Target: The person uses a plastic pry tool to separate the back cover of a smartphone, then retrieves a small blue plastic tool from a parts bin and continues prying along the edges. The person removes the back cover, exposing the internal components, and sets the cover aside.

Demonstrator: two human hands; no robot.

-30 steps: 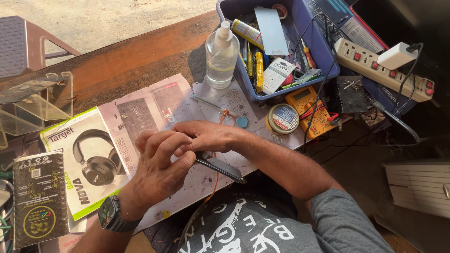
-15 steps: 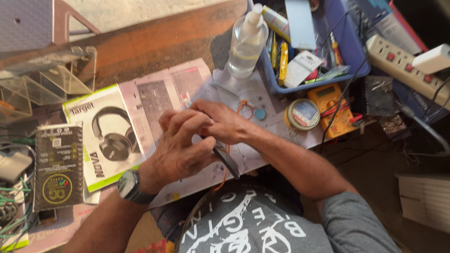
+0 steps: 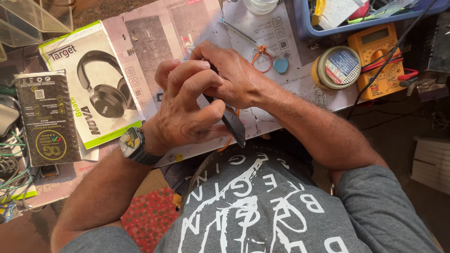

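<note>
Both hands, the left hand (image 3: 180, 105) and right hand (image 3: 234, 75), are closed around a dark phone (image 3: 233, 122) at frame centre, seemingly being pried open, so steady grip is called for.

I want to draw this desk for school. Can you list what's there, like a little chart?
left hand: left hand grips a dark flat device
right hand: right hand clasps the same device from the other side
wrist: watch
beside the left hand: white headphone box, black box
beside the right hand: round tin, yellow multimeter, blue pick
far edge: blue tray
</note>
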